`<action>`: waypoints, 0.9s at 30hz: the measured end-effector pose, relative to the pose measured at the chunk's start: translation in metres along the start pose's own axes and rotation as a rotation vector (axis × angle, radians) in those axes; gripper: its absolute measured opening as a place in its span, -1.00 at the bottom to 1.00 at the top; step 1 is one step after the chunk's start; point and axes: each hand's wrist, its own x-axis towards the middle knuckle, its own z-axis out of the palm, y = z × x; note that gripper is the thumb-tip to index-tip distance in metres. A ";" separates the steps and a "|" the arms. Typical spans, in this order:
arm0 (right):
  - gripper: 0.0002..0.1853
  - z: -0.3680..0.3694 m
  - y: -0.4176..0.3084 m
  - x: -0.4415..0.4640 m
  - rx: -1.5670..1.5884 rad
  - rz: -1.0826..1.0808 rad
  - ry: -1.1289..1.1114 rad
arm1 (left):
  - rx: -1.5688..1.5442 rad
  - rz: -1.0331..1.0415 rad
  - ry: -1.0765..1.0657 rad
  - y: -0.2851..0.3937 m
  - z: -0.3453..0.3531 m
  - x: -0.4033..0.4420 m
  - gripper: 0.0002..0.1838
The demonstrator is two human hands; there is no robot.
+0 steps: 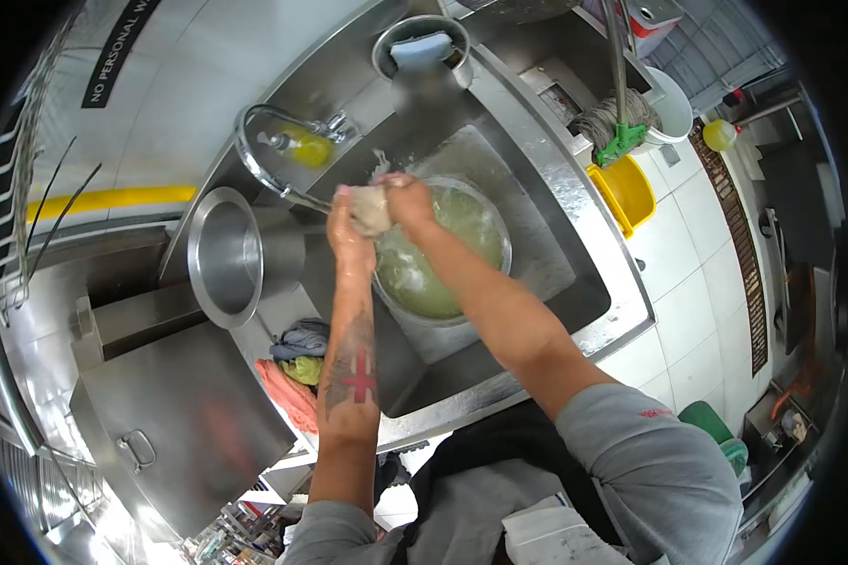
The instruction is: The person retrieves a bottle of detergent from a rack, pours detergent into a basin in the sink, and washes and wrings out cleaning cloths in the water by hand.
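Note:
My left hand [350,235] and my right hand [409,201] are both closed on a pale beige wad that looks like a wet cloth [370,210]. They hold it at the mouth of the curved faucet [254,155], where water splashes. Just below and to the right, a round metal bowl [509,254] stands in the sink, full of cloudy greenish water [433,268] with some foam. The fingertips of both hands are partly hidden by the cloth and by each other.
A bottle of yellow liquid [311,148] stands behind the faucet. A metal pot [383,52] holding a sponge [421,51] sits at the sink's back. On the left are a steel bowl [224,259] and bunched cloths [300,344]. A yellow bucket [624,193] stands right of the sink.

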 end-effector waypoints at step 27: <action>-0.44 0.033 -0.057 -0.085 -1.561 -0.943 -0.484 | 0.523 -0.030 0.291 0.071 -0.032 0.002 -0.82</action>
